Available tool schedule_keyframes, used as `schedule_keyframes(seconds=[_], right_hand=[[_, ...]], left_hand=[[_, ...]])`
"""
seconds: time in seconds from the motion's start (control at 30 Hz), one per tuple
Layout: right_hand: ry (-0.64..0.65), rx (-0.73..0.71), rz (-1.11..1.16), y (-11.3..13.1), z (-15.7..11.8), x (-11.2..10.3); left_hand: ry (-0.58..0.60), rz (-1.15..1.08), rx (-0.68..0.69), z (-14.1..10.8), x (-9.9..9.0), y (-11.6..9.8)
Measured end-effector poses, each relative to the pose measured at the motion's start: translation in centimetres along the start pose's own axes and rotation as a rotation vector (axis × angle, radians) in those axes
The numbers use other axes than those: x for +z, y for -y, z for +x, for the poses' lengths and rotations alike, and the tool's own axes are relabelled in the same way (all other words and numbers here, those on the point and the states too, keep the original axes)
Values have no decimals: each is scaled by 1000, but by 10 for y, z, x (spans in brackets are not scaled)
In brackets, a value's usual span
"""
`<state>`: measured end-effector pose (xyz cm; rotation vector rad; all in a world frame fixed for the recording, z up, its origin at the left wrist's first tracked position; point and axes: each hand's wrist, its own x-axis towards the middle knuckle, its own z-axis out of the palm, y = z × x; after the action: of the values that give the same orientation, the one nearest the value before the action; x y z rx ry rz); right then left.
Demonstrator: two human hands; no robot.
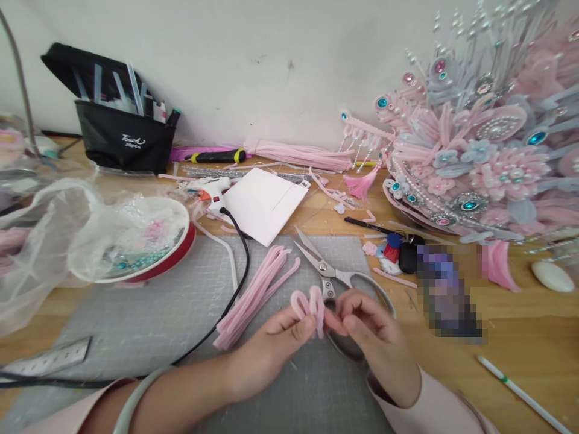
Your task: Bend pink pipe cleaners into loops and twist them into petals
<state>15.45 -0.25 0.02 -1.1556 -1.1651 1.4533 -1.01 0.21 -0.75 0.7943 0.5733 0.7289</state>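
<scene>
Between the thumb and fingers of my left hand [287, 334] are the folded loops of a fuzzy pink pipe cleaner [318, 307], two loops standing up above the thumb. My right hand [371, 328] is beside it on the right, its thumb and fingers pinched near the left fingertips. Whatever the right fingers grip is hidden. Behind and below the hands, large metal scissors [323, 265] lie with blades parted, pointing away. A bundle of pink pipe cleaners [253, 298] rests on the grey cutting mat [149, 325], left of the scissors.
A white glue gun [216, 194] trails a black cord across the mat. A red-and-white bowl [185, 241] of beads stands left, a black pouch [124, 135] behind it. White card [266, 205] lies ahead. An ornate pink headdress [479, 138] fills the back right.
</scene>
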Motion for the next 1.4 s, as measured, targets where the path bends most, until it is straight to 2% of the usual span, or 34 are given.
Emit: schedule_keyframes(seconds=[0.1,0.27,0.43,0.63,0.8,1.03,1.2,1.4], right_hand=[[64,-107,-172,0,-1,-2],[117,-218,-432,2,-1,0],[141,-223,-526,4,-2,5],[140,-285,-598,2,-4,2],[181,-289,-636,3,-4,3],[84,-168,-482,7,-4,7],[116,-56,-354,4,-7,9],[126,22,-341,7,-8,12]], left_hand=[[-56,-18,72,0,-1,1],[-72,-25,42,0,1,-5],[-12,1,-40,2,4,-5],[-240,-111,7,7,3,-10],[-229,-72,-105,8,2,-14],[-241,21,-148,8,4,-13],[-265,16,-129,7,4,-12],[-279,-35,-160,8,7,-13]])
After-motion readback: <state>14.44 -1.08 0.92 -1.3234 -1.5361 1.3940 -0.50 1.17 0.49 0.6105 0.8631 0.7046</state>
